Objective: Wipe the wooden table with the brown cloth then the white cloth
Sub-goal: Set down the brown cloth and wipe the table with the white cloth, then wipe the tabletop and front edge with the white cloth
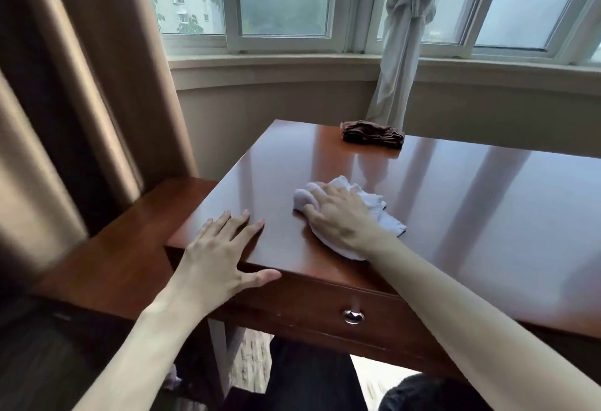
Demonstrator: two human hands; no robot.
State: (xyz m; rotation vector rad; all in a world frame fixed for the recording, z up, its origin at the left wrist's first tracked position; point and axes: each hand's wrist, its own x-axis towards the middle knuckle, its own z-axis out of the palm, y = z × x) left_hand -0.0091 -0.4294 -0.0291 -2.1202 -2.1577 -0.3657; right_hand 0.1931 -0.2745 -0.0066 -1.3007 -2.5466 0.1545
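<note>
Head view looks down on the wooden table (455, 202), whose glossy reddish-brown top mirrors the window frames. The white cloth (367, 205) lies bunched near the table's front edge, under the right hand (341, 218), which presses on it with fingers curled over the crumpled folds, gripping them. The left hand (218, 248) rests flat on the table's near left corner, fingers spread and straight, thumb hooked over the front edge, holding nothing. The brown cloth (372, 135) sits folded in a loose stack at the table's far edge, well apart from both hands, so the brown pass looks done and the white pass under way.

Both cloths look light, soft and limp, probably terry or cotton; the white one should slide easily on the slick varnish and will bunch unless held down under the palm, with the fingers gathering its leading fold. The table seems hard, smooth and heavy, with a drawer and a metal pull (353, 316) below its front edge.
</note>
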